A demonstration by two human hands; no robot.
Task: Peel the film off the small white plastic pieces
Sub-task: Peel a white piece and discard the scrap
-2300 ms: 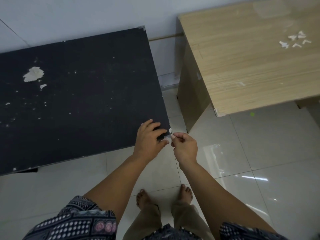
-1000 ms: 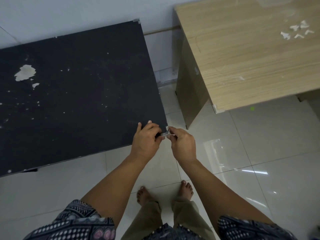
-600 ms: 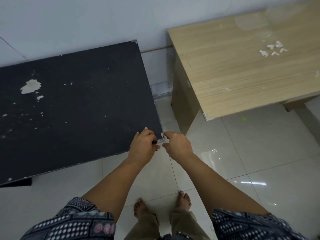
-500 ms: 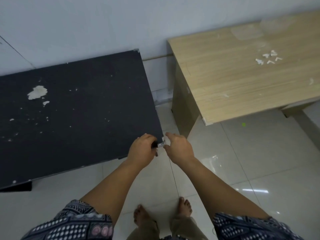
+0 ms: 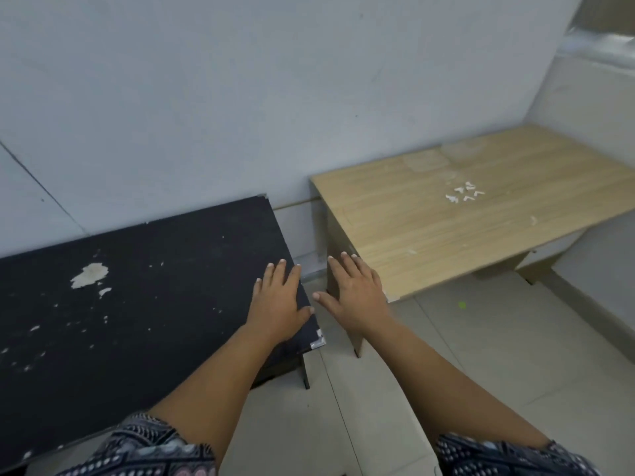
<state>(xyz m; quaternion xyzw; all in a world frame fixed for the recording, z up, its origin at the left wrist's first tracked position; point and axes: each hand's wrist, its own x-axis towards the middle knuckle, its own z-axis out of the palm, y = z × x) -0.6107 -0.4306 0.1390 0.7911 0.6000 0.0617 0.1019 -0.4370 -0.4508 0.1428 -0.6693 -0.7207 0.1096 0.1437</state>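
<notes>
left hand [image 5: 276,302] flat, fingers straight, over black table [image 5: 137,286]; right hand [image 5: 357,297] spread, holding nothing

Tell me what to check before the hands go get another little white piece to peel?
1. Left hand free: ok, fingers straight, holding nothing, over the black table.
2. Right hand free: ok, fingers spread, holding nothing.
3. White pieces in sight: ok, a small cluster on the wooden table.
4. Way to them clear: ok, only bare tabletop and a few small scraps lie between.
5. Which pieces still carry film: cannot tell, too small.
6. Corner piece on the black table's near corner: in place; film on or off, cannot tell.
</notes>
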